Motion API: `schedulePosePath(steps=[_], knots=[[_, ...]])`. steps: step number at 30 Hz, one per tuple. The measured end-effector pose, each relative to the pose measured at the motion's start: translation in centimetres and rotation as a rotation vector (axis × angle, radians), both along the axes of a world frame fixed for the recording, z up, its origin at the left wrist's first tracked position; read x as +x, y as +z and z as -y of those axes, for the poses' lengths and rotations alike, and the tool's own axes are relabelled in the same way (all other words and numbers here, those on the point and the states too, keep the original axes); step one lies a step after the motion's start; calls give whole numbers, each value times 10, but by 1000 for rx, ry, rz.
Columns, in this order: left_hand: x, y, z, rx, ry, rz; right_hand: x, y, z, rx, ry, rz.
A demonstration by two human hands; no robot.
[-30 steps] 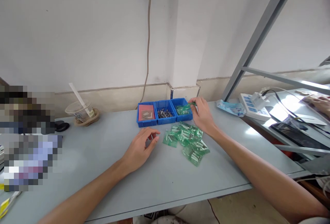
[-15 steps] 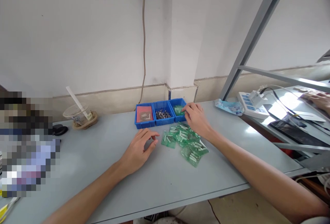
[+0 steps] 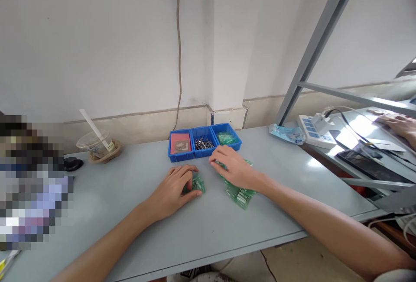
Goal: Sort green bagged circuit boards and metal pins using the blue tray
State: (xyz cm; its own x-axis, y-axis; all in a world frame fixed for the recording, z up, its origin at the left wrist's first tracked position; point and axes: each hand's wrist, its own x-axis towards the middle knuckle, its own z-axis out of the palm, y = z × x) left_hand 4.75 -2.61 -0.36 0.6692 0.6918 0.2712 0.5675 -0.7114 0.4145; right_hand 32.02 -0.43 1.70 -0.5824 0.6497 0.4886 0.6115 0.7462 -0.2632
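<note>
My left hand [image 3: 172,193] rests on the table with its thumb and bent fingers around a small green plastic bag [image 3: 197,184] of white and metal pieces. My right hand [image 3: 234,168] is over a pile of similar green bags [image 3: 242,197], covering much of it. Its fingers point left, slightly bent, with the thumb apart from them; I see nothing held there. Just behind stand three joined blue bins. The left bin [image 3: 181,157] has a red packet, the middle bin [image 3: 204,153] loose metal screws, and the right bin [image 3: 238,143] green bags.
A clear plastic cup [image 3: 94,143] with a white strip sits in a brown holder at the left. Near the right frame post [image 3: 312,63] lie a light-blue packet [image 3: 287,134] and a white power strip [image 3: 313,132]. Another person's hand [image 3: 398,124] is at far right.
My right hand has moved left and nearer from the right bin to above the pile. One green bag has shifted left from the pile into my left hand.
</note>
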Motion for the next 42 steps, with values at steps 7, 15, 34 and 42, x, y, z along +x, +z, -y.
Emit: schedulePosePath(steps=[7,15,34,42], knots=[[-2,-12,-10,53,151,17,-11,-7,10,-60,104,185],[-4,-15,-11,0,141,230,-9,-6,7,-97,127,148],[3,6,16,121,307,610,-32,1,34,-89,402,-166],[1,6,14,27,340,536,-37,1,36,-122,371,-190]])
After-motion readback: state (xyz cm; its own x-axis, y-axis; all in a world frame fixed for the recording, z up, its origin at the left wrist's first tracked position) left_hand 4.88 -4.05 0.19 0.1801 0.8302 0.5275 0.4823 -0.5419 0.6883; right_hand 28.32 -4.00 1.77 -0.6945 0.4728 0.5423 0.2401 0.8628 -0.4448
